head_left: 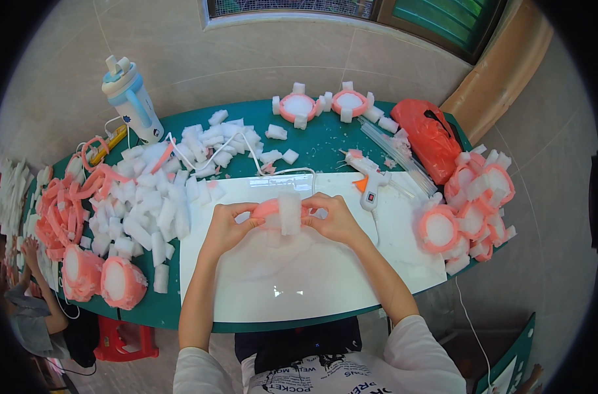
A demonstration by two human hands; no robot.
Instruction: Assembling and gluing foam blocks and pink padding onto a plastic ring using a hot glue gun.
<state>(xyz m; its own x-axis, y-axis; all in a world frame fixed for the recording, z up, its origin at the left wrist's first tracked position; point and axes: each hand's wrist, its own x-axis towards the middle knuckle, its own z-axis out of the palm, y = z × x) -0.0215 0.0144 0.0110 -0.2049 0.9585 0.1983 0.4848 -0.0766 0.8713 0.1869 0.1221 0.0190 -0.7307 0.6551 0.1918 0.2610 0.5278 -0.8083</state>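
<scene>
Above the white board (246, 289), my left hand (230, 228) pinches the left side of a pink foam ring (266, 210). My right hand (333, 218) is closed on the right side of the same ring. A white foam block (290, 213) stands upright against the ring, between my hands, and covers part of it. To the right of my hands lies a white hot glue gun (372, 184) with an orange trigger, its cord running down over the board.
White foam blocks (141, 210) and pink foam strips (63, 203) are heaped on the left. Finished-looking pink-and-white pieces (438, 228) pile up at right, near a red plastic bag (427, 138) and clear glue sticks (391, 148). A bottle (131, 98) stands back left. Another person's hand (31, 253) shows far left.
</scene>
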